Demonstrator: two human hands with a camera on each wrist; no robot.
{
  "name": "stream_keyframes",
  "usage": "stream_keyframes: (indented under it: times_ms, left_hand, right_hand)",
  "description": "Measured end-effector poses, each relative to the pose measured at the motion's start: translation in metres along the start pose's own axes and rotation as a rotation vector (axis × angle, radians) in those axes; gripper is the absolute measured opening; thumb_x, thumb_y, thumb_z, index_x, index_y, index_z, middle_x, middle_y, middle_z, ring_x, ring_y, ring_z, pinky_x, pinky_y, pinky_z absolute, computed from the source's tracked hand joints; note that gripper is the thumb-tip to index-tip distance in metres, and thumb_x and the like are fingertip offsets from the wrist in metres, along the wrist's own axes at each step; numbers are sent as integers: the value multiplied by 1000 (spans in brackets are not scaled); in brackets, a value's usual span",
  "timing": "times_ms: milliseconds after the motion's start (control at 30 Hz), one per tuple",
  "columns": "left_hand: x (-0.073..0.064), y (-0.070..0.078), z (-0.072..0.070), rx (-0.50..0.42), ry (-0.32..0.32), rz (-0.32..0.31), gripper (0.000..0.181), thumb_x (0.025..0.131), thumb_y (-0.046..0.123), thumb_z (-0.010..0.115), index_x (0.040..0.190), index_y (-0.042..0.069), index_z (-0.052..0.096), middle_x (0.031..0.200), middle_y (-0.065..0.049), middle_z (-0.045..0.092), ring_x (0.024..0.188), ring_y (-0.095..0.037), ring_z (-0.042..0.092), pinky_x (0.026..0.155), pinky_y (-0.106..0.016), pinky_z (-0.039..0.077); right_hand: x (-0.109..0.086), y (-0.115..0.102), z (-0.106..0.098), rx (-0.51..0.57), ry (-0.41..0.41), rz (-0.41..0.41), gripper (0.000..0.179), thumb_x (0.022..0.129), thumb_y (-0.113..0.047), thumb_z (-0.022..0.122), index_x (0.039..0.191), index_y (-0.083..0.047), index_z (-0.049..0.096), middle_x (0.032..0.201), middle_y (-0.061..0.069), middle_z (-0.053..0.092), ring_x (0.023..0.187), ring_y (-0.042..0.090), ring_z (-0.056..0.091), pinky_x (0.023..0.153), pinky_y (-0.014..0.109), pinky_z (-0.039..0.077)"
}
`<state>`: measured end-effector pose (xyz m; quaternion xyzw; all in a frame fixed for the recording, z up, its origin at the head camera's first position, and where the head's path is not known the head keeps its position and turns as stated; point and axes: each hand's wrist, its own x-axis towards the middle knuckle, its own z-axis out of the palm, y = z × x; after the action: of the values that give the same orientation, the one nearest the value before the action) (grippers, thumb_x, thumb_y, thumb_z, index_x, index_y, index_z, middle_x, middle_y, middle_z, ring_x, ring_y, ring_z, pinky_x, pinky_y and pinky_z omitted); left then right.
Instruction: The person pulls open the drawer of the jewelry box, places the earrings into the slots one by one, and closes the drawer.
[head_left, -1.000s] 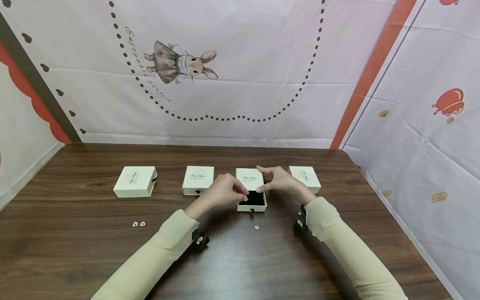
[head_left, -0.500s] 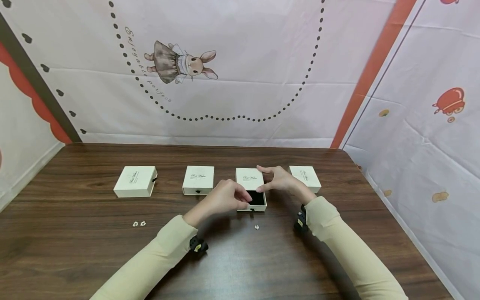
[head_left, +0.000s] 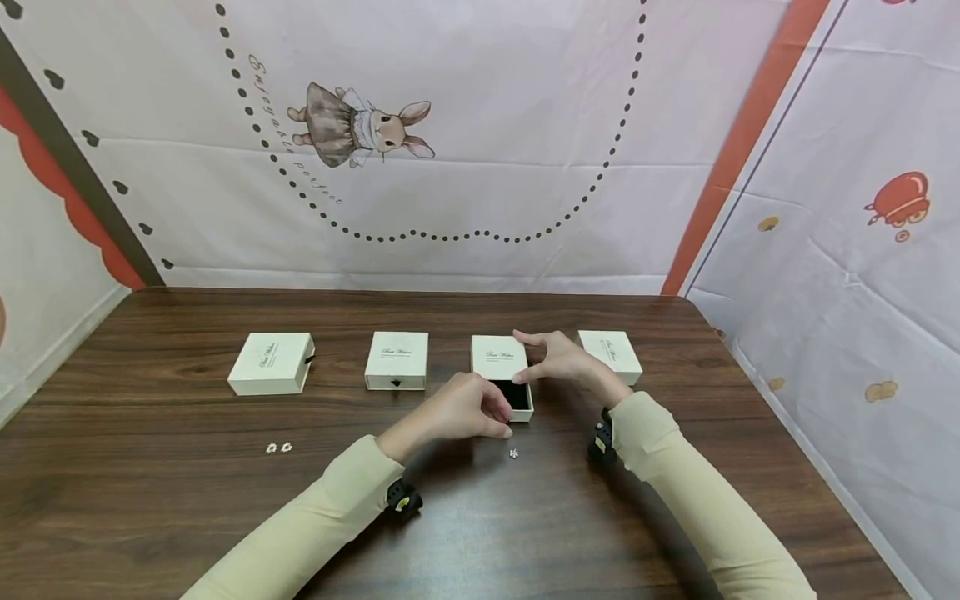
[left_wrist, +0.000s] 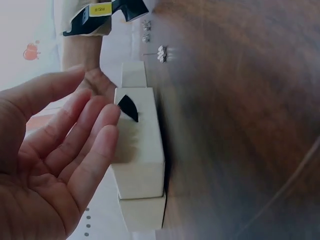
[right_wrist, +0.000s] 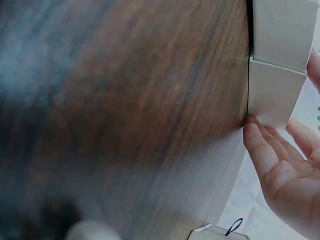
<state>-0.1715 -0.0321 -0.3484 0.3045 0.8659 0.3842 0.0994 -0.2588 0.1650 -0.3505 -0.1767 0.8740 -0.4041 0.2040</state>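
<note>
A cream gift box [head_left: 498, 353] with printed lettering stands with its drawer [head_left: 522, 412] pulled toward me, its inside black. My right hand [head_left: 553, 357] holds the box's outer sleeve at its right side; in the right wrist view, its fingers [right_wrist: 260, 142] meet the box's end at the table. My left hand [head_left: 474, 408] is in front of the drawer, hiding part of it. In the left wrist view, its thumb and fingers stand apart with nothing between them, beside the drawer's black pull tab [left_wrist: 128, 108]. Just beyond the thumb lies a small silvery stud earring [head_left: 513, 454].
Three more cream boxes stand in a row: one at far left [head_left: 270, 363], one left of the drawer box [head_left: 397, 361], one behind the right wrist [head_left: 611, 354]. A pair of small flower-shaped pieces [head_left: 279, 447] lies on the wooden table [head_left: 150, 500] at left.
My left hand has drawn back from the drawer toward me, near the stud on the table. The small piece seen at its fingertips is no longer there. The right hand has stayed put.
</note>
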Motion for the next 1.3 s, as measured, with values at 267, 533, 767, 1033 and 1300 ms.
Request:
stream_keyframes:
  times_ms: [267, 533, 767, 1033, 1300]
  left_hand:
    - [3, 3, 8, 18, -69, 44, 14, 70, 11, 77, 80, 5, 71, 70, 3, 68, 64, -1, 61, 61, -16, 47]
    - [6, 5, 13, 71, -118, 39, 13, 70, 11, 78, 79, 5, 71, 72, 2, 68, 66, -3, 62, 60, -15, 47]
    - [9, 9, 20, 160, -153, -14, 9, 69, 11, 78, 75, 10, 71, 67, 6, 67, 60, 1, 58, 58, -15, 45]
    - [11, 13, 25, 294, -152, -20, 9, 68, 10, 77, 66, 14, 69, 62, 9, 64, 58, 2, 55, 57, -14, 43]
    - [13, 15, 28, 380, -138, -14, 12, 68, 9, 77, 62, 16, 68, 58, 12, 60, 55, 0, 52, 54, -15, 42]
  right_hand:
    - [3, 5, -1, -7, -2, -2, 83, 72, -20, 78, 141, -12, 33, 147, 9, 27, 130, 29, 31, 100, 44, 33]
    - [2, 3, 0, -26, -7, 6, 83, 73, -20, 77, 142, -14, 31, 147, 12, 26, 126, 30, 39, 94, 41, 39]
    - [2, 3, -1, -59, -2, 10, 83, 73, -23, 77, 142, -14, 31, 147, 13, 25, 115, 28, 43, 82, 35, 37]
    - [2, 2, -1, -86, -2, 14, 84, 72, -26, 77, 142, -15, 32, 147, 13, 26, 68, 19, 44, 79, 34, 36]
    - [1, 2, -1, -101, 2, 19, 85, 72, -27, 77, 142, -16, 31, 146, 16, 26, 54, 15, 32, 80, 35, 36]
